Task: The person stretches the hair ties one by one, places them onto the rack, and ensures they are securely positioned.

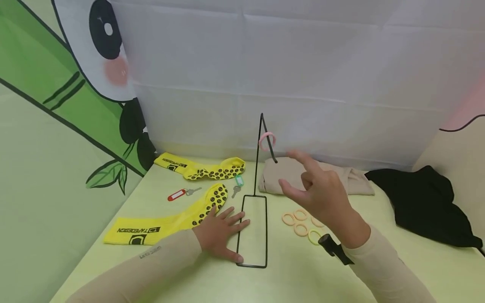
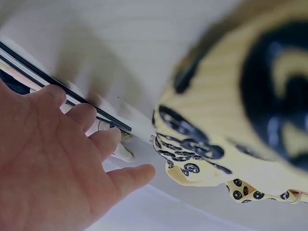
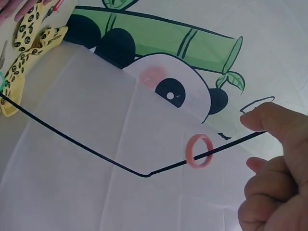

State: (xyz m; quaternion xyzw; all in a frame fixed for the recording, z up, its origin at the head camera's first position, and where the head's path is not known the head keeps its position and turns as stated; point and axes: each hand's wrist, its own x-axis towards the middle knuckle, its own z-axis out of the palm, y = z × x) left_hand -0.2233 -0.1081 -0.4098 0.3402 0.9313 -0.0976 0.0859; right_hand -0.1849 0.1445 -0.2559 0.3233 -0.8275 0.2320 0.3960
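My left hand (image 1: pixel 219 231) lies flat with fingers spread, pressing the base of the black wire hook stand (image 1: pixel 254 227). My right hand (image 1: pixel 322 193) hovers loose-fingered, holding nothing, by the hook tip. One pink elastic hair ring (image 1: pixel 267 141) hangs there. Judged next: pick from the peach and yellow hair rings (image 1: pixel 301 223) lying just right of the base. Yellow grip socks (image 1: pixel 166 223) lie left, clear of the path.

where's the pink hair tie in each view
Head: pink hair tie hangs on the hook of the black wire stand, upper centre, just beyond the right hand.
Left wrist: not in view.
Right wrist: threaded on the wire, lower centre-right.
Shared landmark: the black wire stand.
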